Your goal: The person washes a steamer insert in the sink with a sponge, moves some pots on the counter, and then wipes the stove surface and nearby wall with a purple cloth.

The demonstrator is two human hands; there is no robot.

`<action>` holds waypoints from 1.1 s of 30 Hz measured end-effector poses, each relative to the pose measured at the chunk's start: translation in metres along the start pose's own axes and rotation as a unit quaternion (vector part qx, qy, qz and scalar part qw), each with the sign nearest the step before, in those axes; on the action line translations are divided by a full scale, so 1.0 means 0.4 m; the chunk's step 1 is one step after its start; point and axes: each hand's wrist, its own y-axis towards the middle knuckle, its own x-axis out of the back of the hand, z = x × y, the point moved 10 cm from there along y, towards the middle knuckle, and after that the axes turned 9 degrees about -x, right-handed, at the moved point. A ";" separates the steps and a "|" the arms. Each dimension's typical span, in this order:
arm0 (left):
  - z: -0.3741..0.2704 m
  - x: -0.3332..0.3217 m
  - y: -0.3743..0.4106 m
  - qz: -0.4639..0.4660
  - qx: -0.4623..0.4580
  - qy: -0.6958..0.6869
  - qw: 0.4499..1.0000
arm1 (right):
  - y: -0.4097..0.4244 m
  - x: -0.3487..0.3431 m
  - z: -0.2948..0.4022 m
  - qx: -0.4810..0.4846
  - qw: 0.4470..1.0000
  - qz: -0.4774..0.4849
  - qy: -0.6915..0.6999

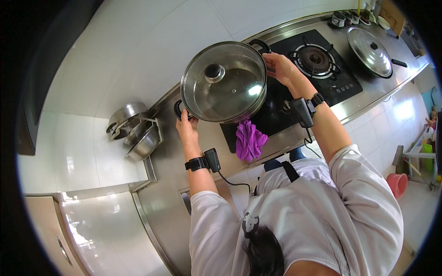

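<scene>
A wide metal pot with a glass lid on it is held between my two hands over the left part of the black gas hob. My left hand grips the black side handle at its lower left. At the upper right, my right hand holds the pot by the other side, its fingers partly hidden behind the handle. Just below the pot's near rim, a crumpled purple cloth lies at the front of the hob. Whether the pot touches the hob cannot be told.
An exposed burner is right of my right hand. Beyond it stands a wok with a domed metal lid. Small jars line the back right of the steel counter. Metal bowls and pans hang in a rack on the left wall.
</scene>
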 end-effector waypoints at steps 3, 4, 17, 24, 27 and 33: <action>0.032 -0.023 0.019 -0.006 0.014 0.009 1.000 | 0.009 0.039 0.008 0.002 1.000 -0.007 0.011; 0.039 -0.029 0.024 -0.003 0.017 0.007 1.000 | 0.011 0.043 0.012 0.003 1.000 0.005 0.013; 0.066 -0.035 0.039 0.018 0.037 0.077 0.996 | 0.072 0.066 0.020 0.047 0.999 0.015 -0.020; 0.196 0.048 -0.237 0.142 -0.143 0.355 0.913 | -0.025 0.130 -0.066 0.091 0.988 -0.018 -0.121; 0.261 -0.109 -0.433 0.291 -0.288 0.565 0.716 | -0.045 0.229 -0.135 0.080 0.985 -0.046 -0.142; 0.332 -0.103 -0.527 0.211 -0.289 0.599 0.716 | -0.071 0.296 -0.231 0.085 0.968 -0.063 -0.229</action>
